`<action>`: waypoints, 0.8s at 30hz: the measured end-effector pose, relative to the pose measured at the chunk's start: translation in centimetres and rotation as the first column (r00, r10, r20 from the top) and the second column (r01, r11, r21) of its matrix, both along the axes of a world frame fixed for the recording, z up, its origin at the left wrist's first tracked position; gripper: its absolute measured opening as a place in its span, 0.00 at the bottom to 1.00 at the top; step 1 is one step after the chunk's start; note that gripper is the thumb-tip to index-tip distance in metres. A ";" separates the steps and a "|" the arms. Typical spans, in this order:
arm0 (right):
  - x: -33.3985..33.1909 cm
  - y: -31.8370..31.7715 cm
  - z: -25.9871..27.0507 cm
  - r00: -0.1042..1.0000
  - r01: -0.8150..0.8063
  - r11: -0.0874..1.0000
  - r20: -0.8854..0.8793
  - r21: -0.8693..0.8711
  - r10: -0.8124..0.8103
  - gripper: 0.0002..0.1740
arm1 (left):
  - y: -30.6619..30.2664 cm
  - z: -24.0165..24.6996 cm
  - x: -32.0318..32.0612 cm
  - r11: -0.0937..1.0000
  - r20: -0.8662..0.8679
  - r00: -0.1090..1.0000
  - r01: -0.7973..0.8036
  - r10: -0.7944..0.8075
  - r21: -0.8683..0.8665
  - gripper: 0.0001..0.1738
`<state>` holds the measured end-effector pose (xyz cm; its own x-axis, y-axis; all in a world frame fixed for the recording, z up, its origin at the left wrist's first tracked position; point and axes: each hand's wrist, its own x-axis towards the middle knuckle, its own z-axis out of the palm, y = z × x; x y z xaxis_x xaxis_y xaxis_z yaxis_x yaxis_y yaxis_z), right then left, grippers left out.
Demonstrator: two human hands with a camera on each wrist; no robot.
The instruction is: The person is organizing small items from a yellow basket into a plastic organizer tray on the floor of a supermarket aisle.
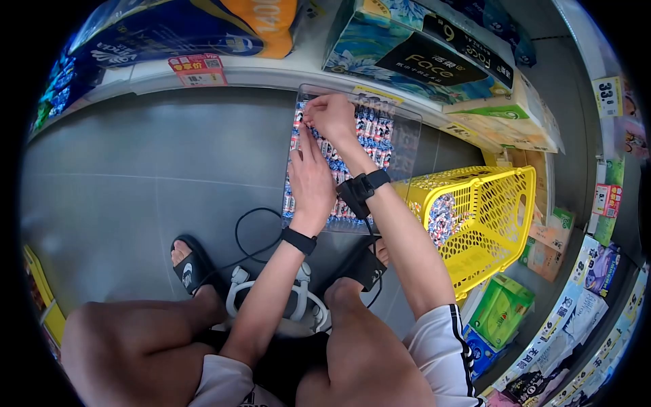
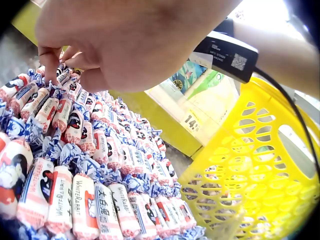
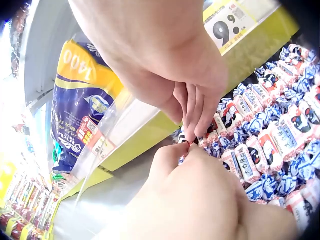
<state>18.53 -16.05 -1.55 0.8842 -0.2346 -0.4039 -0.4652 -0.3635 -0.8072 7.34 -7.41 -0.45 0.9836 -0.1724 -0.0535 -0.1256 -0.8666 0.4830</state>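
White Rabbit candies (image 2: 100, 212) in twisted blue-and-white wrappers lie in packed rows in a clear plastic box (image 1: 408, 139) in front of the person. My right hand (image 1: 332, 119) reaches over the box's far left corner, thumb and fingers pinched together low among the candies. From the near side, my left hand (image 1: 312, 180) brings its fingertips to the same spot. In the right wrist view, the thumb and forefinger of the left hand (image 3: 195, 195) meet just under those of the right hand (image 3: 175, 65). Between them shows a bit of one candy (image 3: 183, 136), mostly hidden.
A yellow shopping basket (image 1: 478, 271) with loose candies inside stands right of the box. Shelves hold tissue packs (image 1: 420, 57) and a large blue-and-orange pack (image 1: 203, 30). The person's legs and sandals (image 1: 193, 268) and a white-framed object (image 1: 298, 298) are on the near side.
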 end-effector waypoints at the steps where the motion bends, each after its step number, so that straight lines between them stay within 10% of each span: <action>1: 0.0 -0.1 0.0 1.000 0.000 1.000 0.001 0.001 0.000 0.09 | 0.0 0.0 0.1 1.000 0.004 1.000 -0.008 0.008 0.007 0.59; 12: -0.2 -1.1 1.2 0.885 -0.384 0.874 0.152 -0.297 0.440 0.18 | -0.2 0.4 0.4 1.000 0.005 1.000 -0.023 0.023 0.012 0.51; 24: -2.6 -2.4 4.9 0.864 -0.444 0.852 0.120 -0.277 0.489 0.20 | 0.9 -0.6 0.8 0.989 -0.022 1.000 0.015 -0.019 -0.149 0.45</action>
